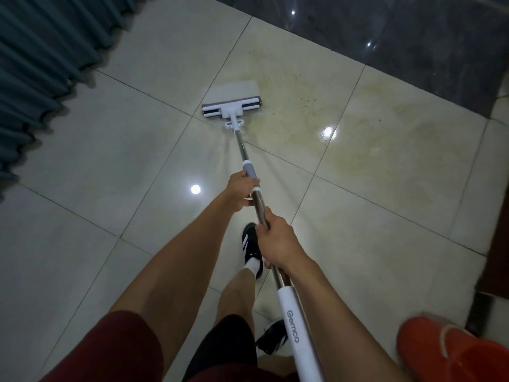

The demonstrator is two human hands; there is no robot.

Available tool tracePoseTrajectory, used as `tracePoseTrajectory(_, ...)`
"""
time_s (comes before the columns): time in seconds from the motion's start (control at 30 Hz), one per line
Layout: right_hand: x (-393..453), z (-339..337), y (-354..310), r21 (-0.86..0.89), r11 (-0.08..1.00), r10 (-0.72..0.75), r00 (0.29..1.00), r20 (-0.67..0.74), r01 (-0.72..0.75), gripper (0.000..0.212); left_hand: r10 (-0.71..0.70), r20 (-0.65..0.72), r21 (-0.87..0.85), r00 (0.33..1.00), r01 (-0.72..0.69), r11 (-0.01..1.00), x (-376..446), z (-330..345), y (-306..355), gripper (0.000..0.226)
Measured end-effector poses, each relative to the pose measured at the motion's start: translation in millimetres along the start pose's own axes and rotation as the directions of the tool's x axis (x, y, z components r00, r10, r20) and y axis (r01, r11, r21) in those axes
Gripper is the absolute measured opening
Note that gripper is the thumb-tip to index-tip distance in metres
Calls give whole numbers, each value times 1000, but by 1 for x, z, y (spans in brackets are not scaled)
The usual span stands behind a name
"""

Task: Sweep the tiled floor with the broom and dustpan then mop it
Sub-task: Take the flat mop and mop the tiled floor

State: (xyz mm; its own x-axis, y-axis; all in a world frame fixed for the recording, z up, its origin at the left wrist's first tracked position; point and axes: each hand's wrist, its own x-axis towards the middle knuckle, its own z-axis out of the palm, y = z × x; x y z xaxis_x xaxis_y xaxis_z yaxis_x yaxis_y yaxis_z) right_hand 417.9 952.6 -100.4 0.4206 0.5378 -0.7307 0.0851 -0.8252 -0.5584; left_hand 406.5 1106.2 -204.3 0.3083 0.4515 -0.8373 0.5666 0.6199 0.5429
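White mop, two hands

Setting: indoor room, prob. a home. Evidence as follows. Floor: large glossy cream tiles w/ dark grout lines, reflecting round ceiling lights. Curtain: teal, pleated, full length, hem at floor level, at 10 o'clock. Dark polished stone strip: grey, glossy, bordering the cream tiles from 12 to 2 o'clock. Dark wood edge, furniture or door, cannot tell which, at 3 o'clock. Orange plastic bucket standing at 5 o'clock. Yellowish stained patch on tiles at 1 o'clock. Domestic sponge mop resting flat on the tiles near centre.
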Motion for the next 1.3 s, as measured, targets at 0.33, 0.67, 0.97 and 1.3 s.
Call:
tracePoseTrajectory(0.33, -135, 63, 96, 27, 1000, 13, 1000, 27, -13, 42, -4, -6, 73, 1000, 5, 997, -112, 8, -138, 10)
tracePoseTrajectory(0.67, -151, 98, 81, 39, 999, 23, 1000, -4, -23, 50, -64, -37, -12, 997, 63, 998, -142, -17, -155, 27)
tracePoseTrajectory(0.97, -98, 145, -1, 50, 997, 68, 997, -37, -66, 53, -60, -72, -52, 996, 56, 997, -84, -86, -113, 45)
tracePoseTrajectory(1.3, 20, 180, -163, 168, 984, 85, 989, -119, -64, 53, 21, -36, 5, 999, -20, 1000, 11, -205, 19, 23)
